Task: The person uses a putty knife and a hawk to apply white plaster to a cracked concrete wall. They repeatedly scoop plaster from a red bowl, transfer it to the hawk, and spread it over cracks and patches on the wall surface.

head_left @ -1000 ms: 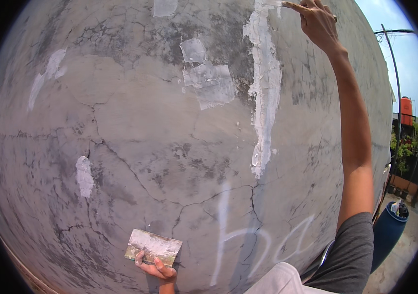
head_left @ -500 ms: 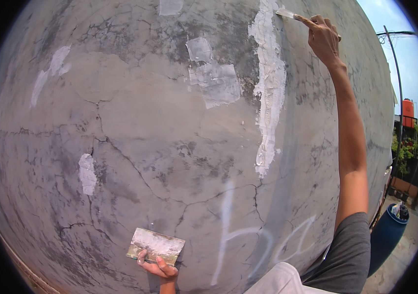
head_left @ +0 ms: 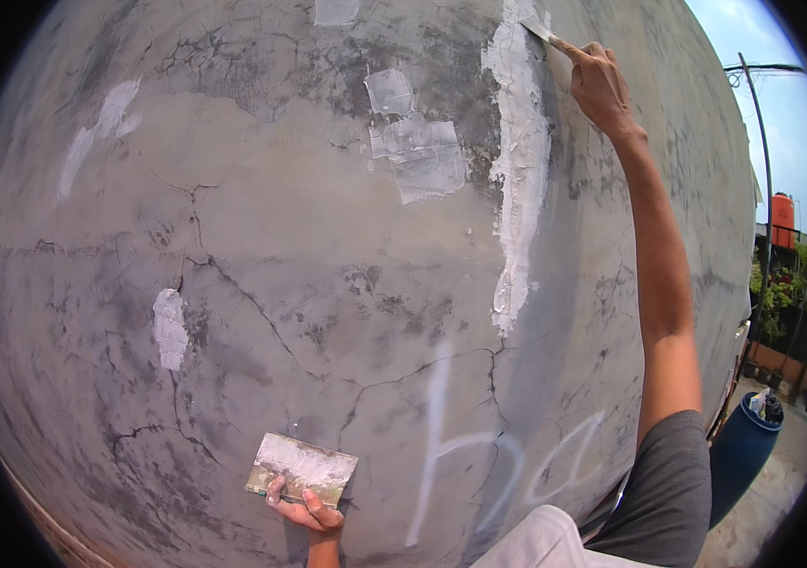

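Note:
My right hand (head_left: pixel 600 90) is raised high and closed round the handle of a putty knife (head_left: pixel 542 31). Its blade rests on, or just at, the upper right side of a long white strip of filler (head_left: pixel 521 161) running down the cracked grey wall (head_left: pixel 271 218). Low down, my left hand (head_left: pixel 309 509) grips a small flat rectangular board (head_left: pixel 303 468), thumb and fingers on its lower edge. White paste is smeared over the board's face.
White patches (head_left: pixel 417 156) and a smaller one (head_left: pixel 170 329) dot the wall. Dark cracks (head_left: pixel 261 308) branch below the strip, near white painted strokes (head_left: pixel 434 435). To the right stand a blue barrel (head_left: pixel 744 459), plants (head_left: pixel 782 293) and a thin pole (head_left: pixel 763 151).
My right hand and the putty knife have moved left and slightly down, the blade tilting more steeply against the white strip. My left hand with the board has stayed nearly still.

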